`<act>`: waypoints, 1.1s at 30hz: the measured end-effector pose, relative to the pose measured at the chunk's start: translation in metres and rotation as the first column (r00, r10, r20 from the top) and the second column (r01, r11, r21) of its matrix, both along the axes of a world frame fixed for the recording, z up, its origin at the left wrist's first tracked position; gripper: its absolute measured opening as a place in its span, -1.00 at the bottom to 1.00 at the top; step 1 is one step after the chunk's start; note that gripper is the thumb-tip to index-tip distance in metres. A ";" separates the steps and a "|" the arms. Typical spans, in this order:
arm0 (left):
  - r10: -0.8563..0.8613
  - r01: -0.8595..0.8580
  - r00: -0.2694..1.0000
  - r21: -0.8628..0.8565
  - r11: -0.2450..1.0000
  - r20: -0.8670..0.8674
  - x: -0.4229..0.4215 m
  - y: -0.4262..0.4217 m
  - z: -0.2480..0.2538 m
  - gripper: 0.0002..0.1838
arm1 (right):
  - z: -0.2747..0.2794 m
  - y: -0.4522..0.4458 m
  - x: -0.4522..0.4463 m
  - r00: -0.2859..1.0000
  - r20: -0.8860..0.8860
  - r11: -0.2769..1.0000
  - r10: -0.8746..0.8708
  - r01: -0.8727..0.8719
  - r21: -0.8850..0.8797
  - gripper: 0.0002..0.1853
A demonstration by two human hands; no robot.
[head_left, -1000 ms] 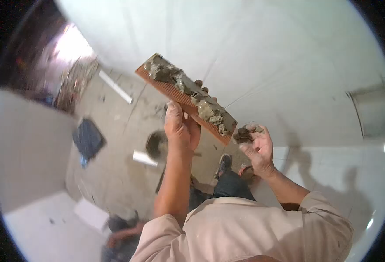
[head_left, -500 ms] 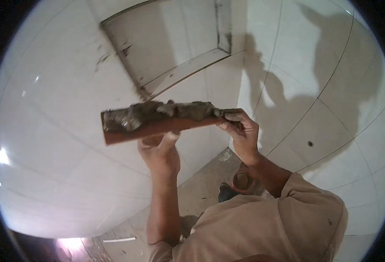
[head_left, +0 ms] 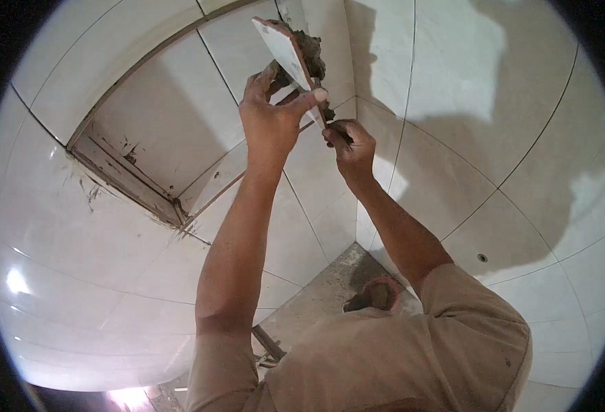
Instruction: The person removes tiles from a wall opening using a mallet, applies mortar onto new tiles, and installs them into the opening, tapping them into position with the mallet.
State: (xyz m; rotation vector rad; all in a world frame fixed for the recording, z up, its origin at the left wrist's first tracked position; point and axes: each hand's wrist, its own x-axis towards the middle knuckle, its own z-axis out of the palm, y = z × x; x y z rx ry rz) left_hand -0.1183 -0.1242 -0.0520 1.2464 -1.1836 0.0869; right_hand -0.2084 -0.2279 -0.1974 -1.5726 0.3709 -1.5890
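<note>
A narrow tile strip [head_left: 287, 56] is tilted upright near the wall recess, its pale face toward the left and lumpy grey mortar [head_left: 311, 55] on its other side. My left hand [head_left: 273, 110] grips the strip around its middle and lower part, thumb on the edge. At the strip's lower end, my right hand [head_left: 350, 146] pinches the corner between thumb and fingers. Mortar smears darken the fingers of both hands. Beside my left hand is the tiled recess [head_left: 158, 110], with rough, mortar-marked edges.
Tiled walls [head_left: 453, 158] meet in a corner to the right of the strip, with shadows across them. A small round hole [head_left: 482, 258] is in the right wall. On the floor below stands a reddish round container [head_left: 383, 293], near a dark shoe.
The view has turned from the floor to the recess and corner. The strip has moved up toward the recess and tipped steeply, its pale face now showing. My right hand has closed on its end.
</note>
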 end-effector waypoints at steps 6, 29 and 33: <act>0.114 -0.114 0.990 -0.004 0.993 0.088 0.004 -0.021 0.009 -0.16 | 0.003 -0.024 0.019 0.998 0.019 0.997 -0.054 0.055 -0.052 -0.82; 0.325 -0.329 0.933 0.001 0.944 0.156 0.042 -0.065 0.014 -0.23 | 0.007 -0.037 0.040 0.988 -0.025 0.986 -0.152 0.149 -0.076 -0.83; 0.240 -0.257 0.962 0.135 0.957 0.132 0.041 -0.059 0.020 -0.07 | 0.009 -0.035 0.040 0.979 -0.047 0.973 -0.199 0.192 -0.128 -0.83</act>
